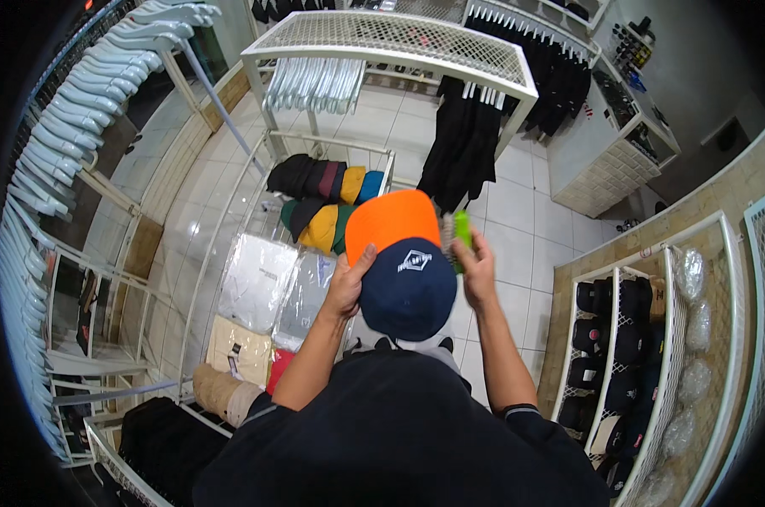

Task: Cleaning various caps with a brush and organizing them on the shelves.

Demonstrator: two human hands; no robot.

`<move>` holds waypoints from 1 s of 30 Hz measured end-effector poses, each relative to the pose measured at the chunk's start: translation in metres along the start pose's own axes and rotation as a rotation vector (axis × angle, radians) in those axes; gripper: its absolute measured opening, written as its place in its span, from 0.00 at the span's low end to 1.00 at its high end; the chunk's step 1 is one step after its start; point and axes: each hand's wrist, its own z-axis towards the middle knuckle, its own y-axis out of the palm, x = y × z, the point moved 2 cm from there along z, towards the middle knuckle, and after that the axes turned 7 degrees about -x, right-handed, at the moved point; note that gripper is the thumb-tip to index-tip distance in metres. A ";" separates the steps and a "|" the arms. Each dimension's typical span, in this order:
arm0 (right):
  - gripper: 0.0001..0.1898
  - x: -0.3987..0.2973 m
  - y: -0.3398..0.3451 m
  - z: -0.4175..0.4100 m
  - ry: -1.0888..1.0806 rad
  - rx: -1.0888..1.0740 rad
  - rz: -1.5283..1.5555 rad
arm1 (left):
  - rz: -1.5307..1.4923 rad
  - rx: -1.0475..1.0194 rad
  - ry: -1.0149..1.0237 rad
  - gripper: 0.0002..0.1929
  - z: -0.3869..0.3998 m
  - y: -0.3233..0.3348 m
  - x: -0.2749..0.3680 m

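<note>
My left hand [346, 284] grips a baseball cap [408, 295] at the side where the brim meets the crown. The crown is navy with a white emblem that bears writing, and the brim [395, 218] is bright orange and points away from me. In my right hand [477, 266] is a green-backed brush [462, 231], held upright beside the cap. Its pale bristles face the cap's right side; whether they touch the fabric I cannot tell. Parts of both hands' fingers are hidden behind the cap and the brush.
Left of the cap, a low white rack [195, 285] carries stacked caps [322, 225], bagged folded garments [256, 279] and a tan roll [221, 390]. Pale hangers [72, 127] line the far left. Black garments [462, 146] hang ahead. A cap shelf [611, 355] stands at right.
</note>
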 end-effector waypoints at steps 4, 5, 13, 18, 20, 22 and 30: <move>0.29 -0.038 0.013 0.013 0.043 -0.270 0.288 | -0.037 -0.013 -0.040 0.16 -0.001 0.002 -0.008; 0.31 -0.042 0.018 0.014 0.064 -0.312 0.251 | -0.036 -0.020 -0.045 0.16 0.000 -0.001 -0.006; 0.34 -0.092 0.039 0.021 -0.075 -0.561 -0.618 | 0.558 -0.394 -0.279 0.14 0.006 0.000 0.012; 0.35 -0.085 0.035 0.022 -0.281 -0.470 -0.908 | 0.440 -0.359 -0.243 0.18 0.001 0.004 0.016; 0.37 -0.083 0.012 0.029 -0.152 -0.331 -0.898 | 0.415 -0.320 -0.229 0.16 -0.002 0.009 0.019; 0.36 -0.081 0.026 0.022 -0.266 -0.365 -0.891 | 0.429 -0.348 -0.236 0.16 -0.002 0.009 0.011; 0.34 -0.092 0.031 0.023 -0.306 -0.329 -0.955 | 0.467 -0.336 -0.166 0.12 -0.003 0.012 0.005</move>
